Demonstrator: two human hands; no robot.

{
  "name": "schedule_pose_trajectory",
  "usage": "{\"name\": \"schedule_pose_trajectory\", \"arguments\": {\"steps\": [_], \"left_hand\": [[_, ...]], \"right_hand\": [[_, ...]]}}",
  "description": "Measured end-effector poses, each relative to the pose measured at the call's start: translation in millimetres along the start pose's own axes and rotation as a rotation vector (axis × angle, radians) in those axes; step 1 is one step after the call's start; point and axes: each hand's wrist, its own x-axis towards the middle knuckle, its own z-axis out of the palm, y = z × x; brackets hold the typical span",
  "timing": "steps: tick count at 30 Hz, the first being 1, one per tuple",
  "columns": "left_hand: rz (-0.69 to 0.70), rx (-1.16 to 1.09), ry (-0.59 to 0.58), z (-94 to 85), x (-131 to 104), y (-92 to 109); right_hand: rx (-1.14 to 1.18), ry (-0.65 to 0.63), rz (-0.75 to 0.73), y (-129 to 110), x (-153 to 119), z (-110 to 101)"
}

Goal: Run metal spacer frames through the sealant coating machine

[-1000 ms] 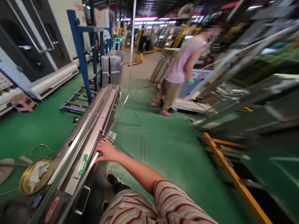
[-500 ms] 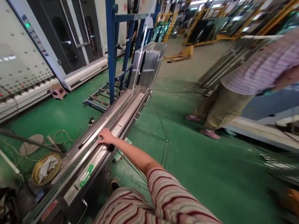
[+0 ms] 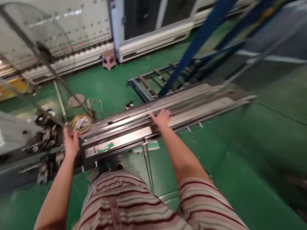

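Across the middle of the frame runs a long metal bench with rails along its length — the right hand lies flat on its top, fingers spread, gripping nothing. At centre left, the left hand is closed around the bench's end, beside dark machine parts. Just above it on the green floor sits a round brass-coloured dish holding a rag.
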Motion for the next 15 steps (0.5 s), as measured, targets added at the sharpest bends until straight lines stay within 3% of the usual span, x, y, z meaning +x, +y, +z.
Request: {"name": "schedule_pose_trajectory", "arguments": {"steps": [4,7,11,15], "left_hand": [[-0.013,-0.109,-0.033,35.5,14,-33],[-0.033,-0.138,-0.047,52.1,14,-39],[-0.035,-0.179,-0.061,63.9,10,-43],[-0.044,-0.175,-0.044,64.6,11,-62]], "right_hand": [[-0.062,-0.102,-0.003,10,31,17],[-0.095,-0.133,0.005,17,41,19],[-0.135,-0.166,0.008,19,46,17],[-0.187,-0.182,0.004,4,40,19]]}}
